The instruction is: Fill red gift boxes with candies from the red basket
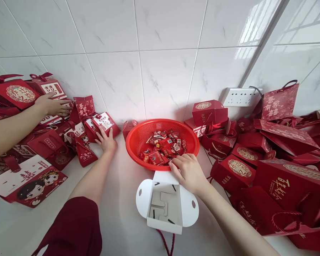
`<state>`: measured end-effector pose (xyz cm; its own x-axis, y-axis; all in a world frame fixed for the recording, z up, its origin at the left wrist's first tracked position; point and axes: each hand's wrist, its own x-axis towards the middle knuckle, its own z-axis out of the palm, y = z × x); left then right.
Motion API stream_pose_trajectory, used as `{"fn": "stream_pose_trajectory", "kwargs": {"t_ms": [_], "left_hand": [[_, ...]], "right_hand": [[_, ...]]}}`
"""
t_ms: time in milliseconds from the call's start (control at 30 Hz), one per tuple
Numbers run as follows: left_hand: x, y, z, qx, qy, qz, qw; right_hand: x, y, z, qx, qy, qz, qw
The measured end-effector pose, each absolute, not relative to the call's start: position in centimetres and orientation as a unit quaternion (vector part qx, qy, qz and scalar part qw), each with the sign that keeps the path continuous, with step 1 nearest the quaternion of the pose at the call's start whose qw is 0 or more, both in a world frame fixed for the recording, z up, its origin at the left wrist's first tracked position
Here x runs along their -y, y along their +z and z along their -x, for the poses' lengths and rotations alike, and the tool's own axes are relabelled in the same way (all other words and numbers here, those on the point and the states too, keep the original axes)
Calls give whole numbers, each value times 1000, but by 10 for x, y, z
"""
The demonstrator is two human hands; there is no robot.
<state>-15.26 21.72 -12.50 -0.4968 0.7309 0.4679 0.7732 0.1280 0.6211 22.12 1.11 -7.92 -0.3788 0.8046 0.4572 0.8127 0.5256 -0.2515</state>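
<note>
My left hand [108, 143] lies with fingers spread on the edge of a red box with a white panel [106, 121], left of the basket. My right hand [189, 173] is at the front rim of a red plastic basket [133, 151], its fingers curled together; what they hold, if anything, is hidden. Small red-wrapped packets [166, 145] are heaped in the basket. Just below it, an open box [166, 209] shows its white inside, with round side flaps spread and a dark red cord at its front.
Another person's hand [53, 106] rests on piled red boxes [46, 144] at the left. A large red-and-white box [29, 181] lies in front of them. More red boxes [240, 169] are heaped at the right, under a white power strip [240, 97] by the tiled wall.
</note>
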Motion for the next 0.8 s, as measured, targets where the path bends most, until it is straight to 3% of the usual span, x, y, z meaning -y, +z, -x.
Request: {"fn": "stream_pose_trajectory", "kwargs": {"t_ms": [300,800], "left_hand": [[-234,-138,167,810,-448,378,27],[-256,-145,172,831,-428,356,-17]], "right_hand": [[-10,-77,-219,831,-18,486,272],[-11,-79,-220,833,-10,487,263]]}}
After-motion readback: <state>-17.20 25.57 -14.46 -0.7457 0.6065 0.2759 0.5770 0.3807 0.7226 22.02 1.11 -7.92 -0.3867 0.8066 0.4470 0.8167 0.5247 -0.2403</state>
